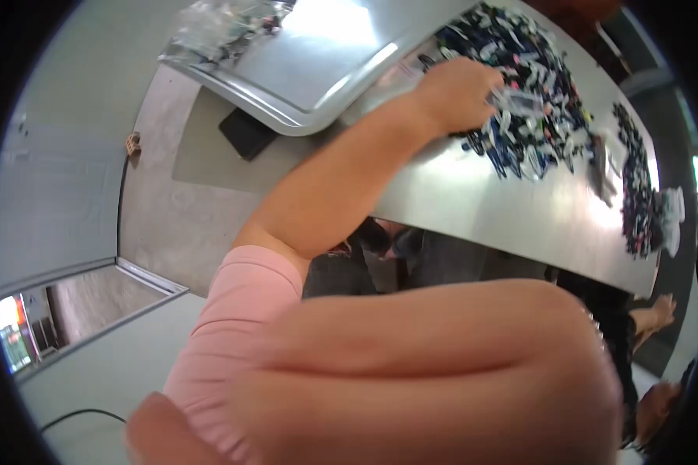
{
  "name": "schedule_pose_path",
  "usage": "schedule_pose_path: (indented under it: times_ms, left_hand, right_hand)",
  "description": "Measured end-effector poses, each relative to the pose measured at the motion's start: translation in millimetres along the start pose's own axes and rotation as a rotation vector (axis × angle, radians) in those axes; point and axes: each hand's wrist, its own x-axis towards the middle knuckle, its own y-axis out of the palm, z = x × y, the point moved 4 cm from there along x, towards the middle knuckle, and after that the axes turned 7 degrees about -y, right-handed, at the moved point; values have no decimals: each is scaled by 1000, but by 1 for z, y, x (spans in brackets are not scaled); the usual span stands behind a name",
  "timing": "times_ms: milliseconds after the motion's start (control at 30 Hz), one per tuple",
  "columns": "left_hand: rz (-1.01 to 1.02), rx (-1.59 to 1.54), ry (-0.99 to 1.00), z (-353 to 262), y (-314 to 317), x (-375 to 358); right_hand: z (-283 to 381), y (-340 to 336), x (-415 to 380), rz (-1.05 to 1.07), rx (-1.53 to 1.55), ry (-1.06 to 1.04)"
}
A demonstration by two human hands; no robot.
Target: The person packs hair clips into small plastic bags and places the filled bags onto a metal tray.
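Observation:
My left arm, in a pink sleeve, stretches up across the head view. At its end my left hand (pixel 459 94) is at the near edge of a big pile of small dark, white and clear pieces (pixel 547 74). Its fingers look curled around a clear plastic piece (pixel 523 104), though blur hides the exact grip. Very close to the camera, my right hand (pixel 426 333) seems to fill the bottom of the view, badly blurred. Beads (pixel 595 322) show at its right edge. How its fingers are set cannot be made out.
A shiny metal tray (pixel 318 85) overhangs the metal table (pixel 473 209), with clear plastic bags (pixel 225 27) on it. A second pile (pixel 636 186) lies at the right end beside a white bag (pixel 669 221). A dark flat object (pixel 247 133) is below the tray. Another person (pixel 659 403) is at right.

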Motion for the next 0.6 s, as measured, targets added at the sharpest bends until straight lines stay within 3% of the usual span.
schedule_pose_path:
  times_ms: [200,300,433,533,600]
  left_hand:
    - [43,-10,-13,-1,3,3]
    - [-94,58,64,-6,-10,-3]
    - [22,6,-24,-4,-4,2]
    - [-47,-24,-14,-1,-3,-2]
    - [-2,-17,-40,-2,-5,-1]
  right_hand:
    - [-21,12,0,74,144,34]
    - [-12,11,-1,103,325,-153]
    - [-5,8,1,211,488,-240]
    - [6,-32,10,466,139,98]
    - [8,-37,-22,354,106,186]
